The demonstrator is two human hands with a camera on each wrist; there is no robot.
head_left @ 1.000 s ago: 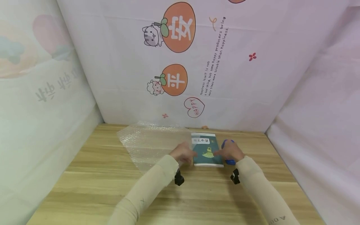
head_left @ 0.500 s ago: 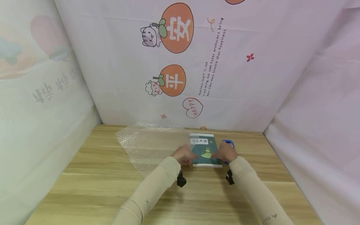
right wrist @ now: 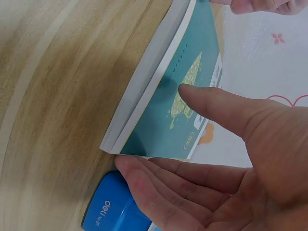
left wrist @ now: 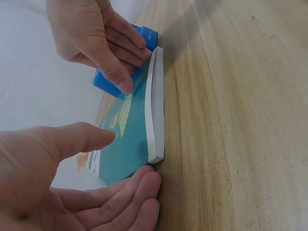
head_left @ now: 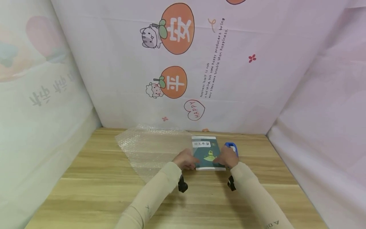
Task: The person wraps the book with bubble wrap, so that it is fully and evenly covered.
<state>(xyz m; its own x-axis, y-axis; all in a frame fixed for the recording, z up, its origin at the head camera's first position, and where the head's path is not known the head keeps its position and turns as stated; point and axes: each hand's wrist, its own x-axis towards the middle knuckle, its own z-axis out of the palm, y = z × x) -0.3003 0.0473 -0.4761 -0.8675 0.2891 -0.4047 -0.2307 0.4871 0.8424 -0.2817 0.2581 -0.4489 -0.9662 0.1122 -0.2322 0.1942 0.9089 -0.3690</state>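
So there's a teal book (head_left: pixel 208 153) lying on the wooden table (head_left: pixel 100 190), up toward the far edge and a bit right of the middle, with its near short edge lifted slightly off the wood as far as the wrist views show. The left hand (head_left: pixel 186 159) is at the book's left side: its fingers (left wrist: pixel 130 192) are laid out pretty straight and tucked at the near-left corner, thumb stretched out above the cover, not really clamped on anything. The right hand (head_left: pixel 227 157) is at the right side, fingers (right wrist: pixel 159 185) together and running along under the book's right edge, with the thumb hovering over the cover; whether the thumb actually presses down, I can't tell. Just beside the book on the right, partly under that right hand, sits a small blue gadget (head_left: pixel 232 147) that touches or nearly touches the book's edge. Left of the book there's a sheet of clear bubble wrap (head_left: pixel 148 148) spread flat, reaching back to the far edge of the table; the book's left side seems to sit right at its edge. Behind it all hangs a pale cloth backdrop (head_left: pixel 257 95) with orange cartoon prints.
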